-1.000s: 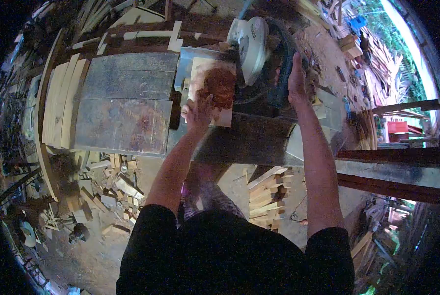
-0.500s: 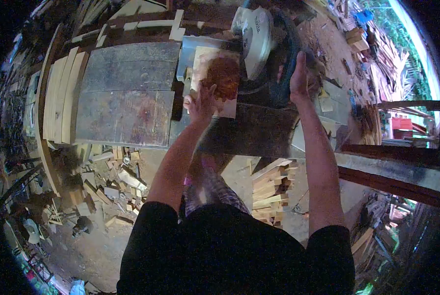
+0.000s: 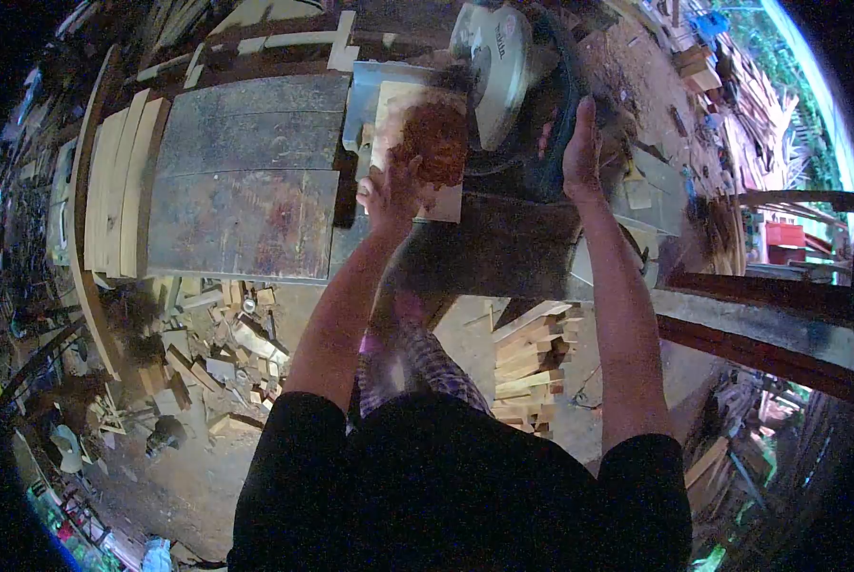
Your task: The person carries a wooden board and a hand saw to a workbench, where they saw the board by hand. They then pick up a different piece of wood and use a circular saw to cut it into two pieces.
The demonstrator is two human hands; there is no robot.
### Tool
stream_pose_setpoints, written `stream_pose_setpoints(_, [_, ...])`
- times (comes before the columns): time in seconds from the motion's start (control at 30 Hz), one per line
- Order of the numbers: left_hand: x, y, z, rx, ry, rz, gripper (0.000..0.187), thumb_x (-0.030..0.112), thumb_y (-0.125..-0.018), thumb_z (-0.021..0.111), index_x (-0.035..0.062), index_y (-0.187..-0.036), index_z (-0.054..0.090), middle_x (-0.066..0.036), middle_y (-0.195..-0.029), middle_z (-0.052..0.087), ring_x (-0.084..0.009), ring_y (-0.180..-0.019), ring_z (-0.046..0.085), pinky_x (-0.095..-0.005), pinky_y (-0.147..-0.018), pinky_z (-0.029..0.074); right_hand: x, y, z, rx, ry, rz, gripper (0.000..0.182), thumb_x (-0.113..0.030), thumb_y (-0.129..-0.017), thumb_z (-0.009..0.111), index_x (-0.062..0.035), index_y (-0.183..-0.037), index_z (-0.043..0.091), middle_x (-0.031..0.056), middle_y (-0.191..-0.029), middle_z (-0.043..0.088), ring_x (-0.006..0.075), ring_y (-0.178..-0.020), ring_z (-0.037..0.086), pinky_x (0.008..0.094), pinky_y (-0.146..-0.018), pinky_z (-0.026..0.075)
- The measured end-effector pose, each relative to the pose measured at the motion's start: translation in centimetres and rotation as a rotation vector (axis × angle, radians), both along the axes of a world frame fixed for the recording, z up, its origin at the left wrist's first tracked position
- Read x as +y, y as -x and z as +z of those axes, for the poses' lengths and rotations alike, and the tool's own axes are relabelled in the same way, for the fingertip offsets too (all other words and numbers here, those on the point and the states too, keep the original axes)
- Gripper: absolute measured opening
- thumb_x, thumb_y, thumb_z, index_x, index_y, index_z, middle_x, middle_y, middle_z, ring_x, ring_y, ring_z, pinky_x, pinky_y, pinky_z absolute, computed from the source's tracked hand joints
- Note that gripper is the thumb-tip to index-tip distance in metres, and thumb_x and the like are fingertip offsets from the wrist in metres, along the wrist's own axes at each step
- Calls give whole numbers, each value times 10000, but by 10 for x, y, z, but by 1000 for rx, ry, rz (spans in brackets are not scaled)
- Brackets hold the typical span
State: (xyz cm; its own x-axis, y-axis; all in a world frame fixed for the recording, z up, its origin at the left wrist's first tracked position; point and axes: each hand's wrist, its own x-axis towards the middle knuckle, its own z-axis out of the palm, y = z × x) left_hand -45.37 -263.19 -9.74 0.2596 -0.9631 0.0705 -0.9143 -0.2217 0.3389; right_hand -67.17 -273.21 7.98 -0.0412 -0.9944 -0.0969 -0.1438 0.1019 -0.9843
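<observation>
A pale wooden board [image 3: 446,205] with a dark reddish-brown area lies against the metal fence [image 3: 374,81] of a power saw. My left hand [image 3: 389,195] is closed at the board's left edge, with the thumb on its upper face; some fingertips are lost in shadow. To the right stands the miter saw [image 3: 503,81], its light blade guard beside the board's right edge. Around its dark teal handle [image 3: 565,114] my right hand [image 3: 582,157] is wrapped, and fingertips show through the handle's opening. The blade itself is hidden.
A worn work surface [image 3: 246,219] extends left, with several planks [image 3: 126,191] at its end. Cut wood blocks [image 3: 532,372] are stacked on the floor below. Loose offcuts [image 3: 226,353] litter the lower left. A long beam [image 3: 761,329] juts out at right.
Both hands keep their places on the board and the saw handle. The view has shifted very slightly, and the saw appears marginally higher in it.
</observation>
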Motion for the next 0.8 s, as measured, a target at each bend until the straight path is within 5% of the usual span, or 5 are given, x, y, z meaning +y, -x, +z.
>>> stream_pose_setpoints(0.57, [0, -1, -8, -2, 26, -18, 558, 387, -787, 600, 433, -1304, 396, 8, -1457, 240, -444, -1031, 405, -548, -721, 406, 8, 0, -12, 143, 126, -3, 608, -449, -967, 244, 11, -1350, 350, 192, -1412, 325, 297, -1319, 288, 358, -1091, 192])
stream_pose_setpoints(0.8, [2, -1, 1, 93, 65, -4, 591, 346, -782, 611, 436, -1316, 376, 6, -1460, 228, -446, -1029, 418, -544, -728, 409, 23, -14, 4, -59, -68, -22, 608, -448, -969, 245, 27, -1319, 390, 209, -1382, 363, 313, -1290, 331, 376, -1067, 238])
